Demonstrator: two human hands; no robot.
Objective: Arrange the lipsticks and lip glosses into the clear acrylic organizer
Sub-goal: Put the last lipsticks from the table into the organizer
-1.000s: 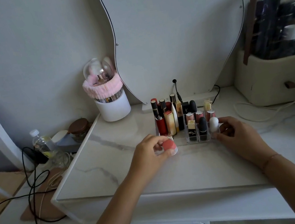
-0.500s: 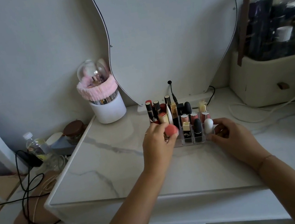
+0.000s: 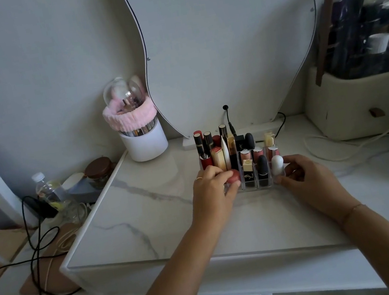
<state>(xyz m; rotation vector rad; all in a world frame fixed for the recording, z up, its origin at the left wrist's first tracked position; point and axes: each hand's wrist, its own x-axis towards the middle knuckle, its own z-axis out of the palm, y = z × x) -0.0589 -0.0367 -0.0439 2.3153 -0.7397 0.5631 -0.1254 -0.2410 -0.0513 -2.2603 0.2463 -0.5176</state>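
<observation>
A clear acrylic organizer [image 3: 257,185] stands mid-table, its cells holding several upright lipsticks and glosses [image 3: 218,153]. My left hand [image 3: 212,191] grips a pink-capped lip product [image 3: 233,176] and holds it at the organizer's front-left cell, its lower part hidden by my fingers. My right hand [image 3: 305,177] rests against the organizer's front-right corner, fingers curled on its wall beside a white rounded tube [image 3: 277,164]. A gold-and-black lipstick [image 3: 248,173] and a black bullet lipstick [image 3: 262,168] stand in the front row.
A wavy mirror [image 3: 221,38] leans behind the organizer, with a black cable [image 3: 228,118] at its base. A white brush holder with a pink headband [image 3: 138,131] stands back left. A beige cosmetics case [image 3: 361,97] sits at right. Black cords [image 3: 36,227], a bottle and a jar lie off the table's left edge.
My left hand carried the pink-capped product from the tabletop in front of the organizer up and into its front-left cell. My right hand stayed at the organizer's right corner.
</observation>
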